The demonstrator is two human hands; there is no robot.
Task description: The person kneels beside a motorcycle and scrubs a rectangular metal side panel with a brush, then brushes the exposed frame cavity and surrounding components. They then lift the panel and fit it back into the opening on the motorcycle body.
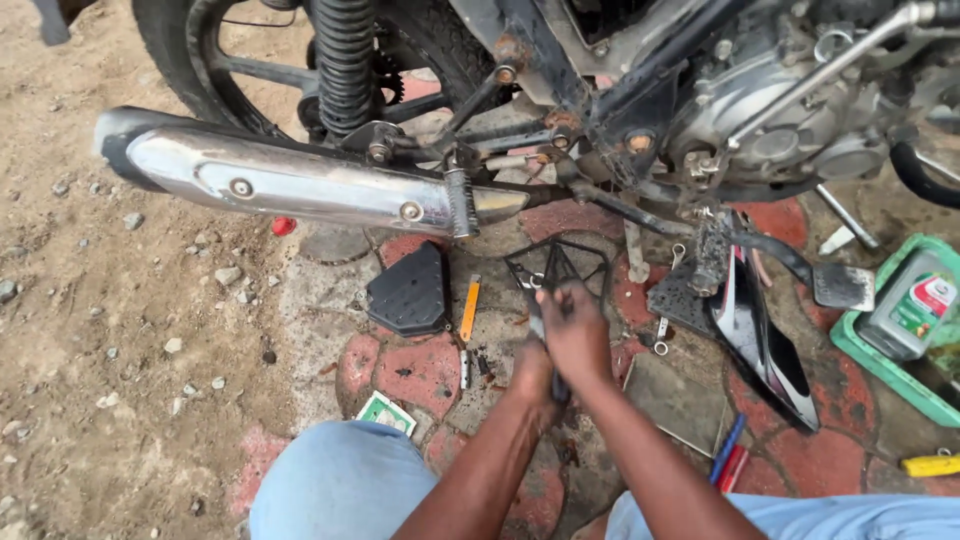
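Far left, a chrome exhaust pipe (300,185) runs along the motorcycle above dirt and red paving (425,370); nearer lie a black ribbed cover (410,292) and an orange-handled tool (469,306). Centre: left hand (532,375) and right hand (575,335) are both clenched around a dark slim tool (556,385), working at a black wire-frame bracket (560,268) on the paving below the engine; the step appears to be loosening or prying, calling for steady leverage. Right: black-and-red side panel (765,345), green tray (885,365) holding an oil bottle (910,305).
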